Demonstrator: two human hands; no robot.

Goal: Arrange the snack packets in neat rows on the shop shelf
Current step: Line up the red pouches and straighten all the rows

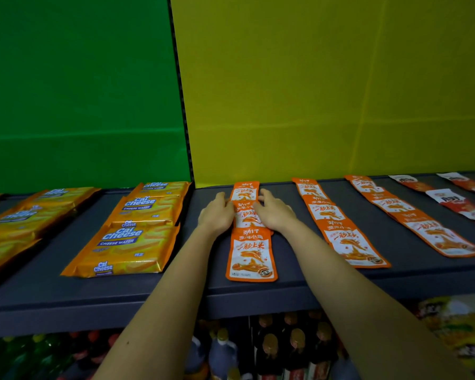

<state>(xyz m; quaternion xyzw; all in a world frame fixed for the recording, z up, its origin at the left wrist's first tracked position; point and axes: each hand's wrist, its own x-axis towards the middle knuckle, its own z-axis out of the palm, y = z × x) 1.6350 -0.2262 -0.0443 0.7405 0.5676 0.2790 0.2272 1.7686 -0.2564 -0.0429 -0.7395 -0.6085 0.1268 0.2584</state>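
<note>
A row of orange fish-snack packets runs front to back on the dark shelf (pixel 176 286). The front packet (pixel 251 256) lies flat near the shelf edge. Behind it, the middle packet (pixel 246 215) sits between my two hands. My left hand (pixel 215 213) touches its left edge and my right hand (pixel 274 213) touches its right edge, fingers reaching toward the back packet (pixel 244 192). The fingers look fairly straight, pressing the packet sides.
Two more rows of the same orange packets (pixel 337 223) (pixel 412 215) lie to the right, then red-and-white packets (pixel 450 201). Cal Cheese wafer packs (pixel 137 229) lie in rows on the left. Bottles (pixel 272 349) stand on the shelf below. Green and yellow back panels rise behind.
</note>
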